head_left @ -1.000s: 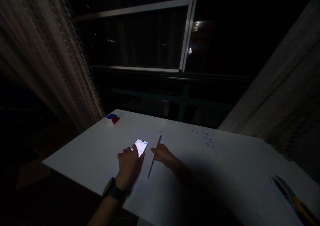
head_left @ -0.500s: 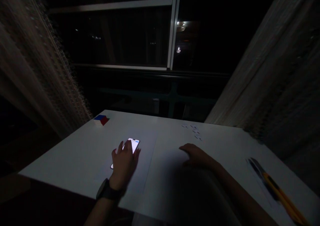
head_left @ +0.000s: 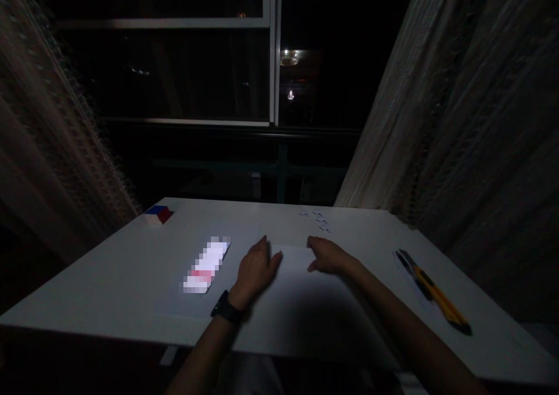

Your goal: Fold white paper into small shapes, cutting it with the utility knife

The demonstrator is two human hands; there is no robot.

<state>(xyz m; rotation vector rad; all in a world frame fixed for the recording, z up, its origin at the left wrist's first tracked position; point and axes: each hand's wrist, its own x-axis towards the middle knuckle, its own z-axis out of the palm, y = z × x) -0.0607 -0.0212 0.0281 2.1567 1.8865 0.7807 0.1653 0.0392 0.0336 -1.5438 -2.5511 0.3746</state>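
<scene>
A white sheet of paper [head_left: 299, 290] lies in front of me on the white table, mostly in shadow. My left hand [head_left: 255, 268] rests at its upper left, thumb stretched out apart from the fingers. My right hand [head_left: 329, 255] is at the sheet's upper right, with thumb and forefinger spread along the edge. Both hands appear to touch the paper without gripping it. Left of my left hand, a smartphone [head_left: 207, 265] with a lit screen lies on another sheet [head_left: 174, 304]. A dark watch [head_left: 226, 307] is on my left wrist.
A blue, red and white cube [head_left: 158, 214] sits at the table's [head_left: 87, 278] far left. Several small marked paper pieces [head_left: 321, 221] lie near the back edge. A yellow utility knife [head_left: 441, 296] rests at right beside a dark slim object [head_left: 410, 270]. Curtains [head_left: 384, 98] flank the dark window.
My left hand has left the phone and moved right to the paper's upper left. The phone's screen is now uncovered. My right hand stays by the paper. The view has shifted right.
</scene>
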